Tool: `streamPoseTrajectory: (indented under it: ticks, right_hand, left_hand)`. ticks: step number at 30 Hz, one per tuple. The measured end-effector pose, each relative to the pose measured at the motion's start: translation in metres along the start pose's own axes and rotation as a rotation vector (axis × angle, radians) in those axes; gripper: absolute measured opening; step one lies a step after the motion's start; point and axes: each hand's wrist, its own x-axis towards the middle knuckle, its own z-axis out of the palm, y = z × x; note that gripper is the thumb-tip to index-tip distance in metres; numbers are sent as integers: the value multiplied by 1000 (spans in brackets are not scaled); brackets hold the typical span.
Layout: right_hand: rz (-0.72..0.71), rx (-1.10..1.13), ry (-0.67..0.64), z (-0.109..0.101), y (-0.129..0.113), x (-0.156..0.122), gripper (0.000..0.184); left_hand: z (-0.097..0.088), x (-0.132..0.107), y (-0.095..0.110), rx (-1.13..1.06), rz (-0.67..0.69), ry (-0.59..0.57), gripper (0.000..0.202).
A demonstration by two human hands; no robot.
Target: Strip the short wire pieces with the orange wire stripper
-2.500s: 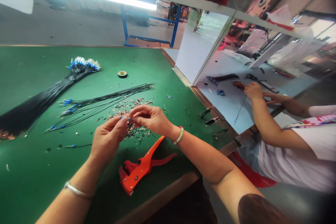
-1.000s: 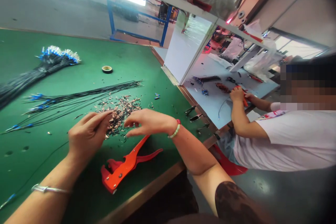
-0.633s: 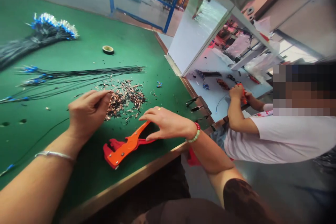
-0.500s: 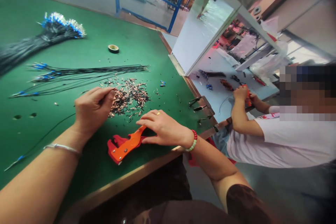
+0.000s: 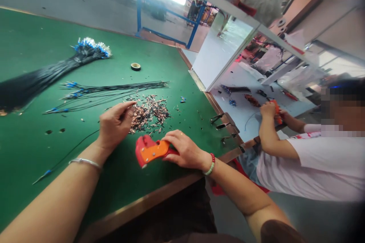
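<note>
My left hand (image 5: 116, 123) is closed in a pinch on a thin black wire (image 5: 76, 147), which trails from under the hand to a blue-sleeved terminal at the lower left. My right hand (image 5: 184, 150) is wrapped round the handles of an orange and red wire stripper (image 5: 152, 152), whose head points left towards the left hand. Behind both hands lies a heap of copper and black wire scraps (image 5: 149, 112). Past it, a small row of black wires with blue ends (image 5: 119, 88) is spread on the green table (image 5: 94, 197).
A thick bundle of black wires (image 5: 51, 78) lies at the far left. A tape roll (image 5: 135, 67) sits behind the loose wires. Metal clamps (image 5: 224, 125) line the table's right edge. A co-worker (image 5: 310, 155) sits at the right by a white table (image 5: 239, 110).
My right hand has closed more around the wire stripper and turned it so its head sits higher, nearer the left hand. The view has shifted, so everything appears moved right and lower.
</note>
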Motion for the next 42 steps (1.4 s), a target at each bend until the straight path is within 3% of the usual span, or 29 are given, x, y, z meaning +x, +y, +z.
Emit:
streamPoseTrajectory:
  ticks: [3,6,10,15,21,25,32,42]
  right_hand:
    - [225,571,199,-11,-6,18,50]
    - [379,1111,211,-18,-13,47,50]
    - [457,1336,194,-12,-10,77,47]
    - [440,1472,200,11,0,83,48]
    - [433,1434,274,20,8,74,52]
    - [441,1318,253,23,10,71,52]
    - [457,1081,270,27,6,71,50]
    - [516,964,301,27,7,66,44]
  left_hand:
    - [0,-1,3,-6,-60,-7,30]
    - [-1,-1,5,-19,-77,5,30]
    - [-1,1,6,-9,-64,43,30]
    - [0,1,9,-9,-64,70,30]
    - [7,-8,22,154,71,-2,26]
    - [10,-12,29,220,180,-6,23]
    - [9,-15,37,302,243,-26,21]
    - [3,-10,55,366,314,-91,27]
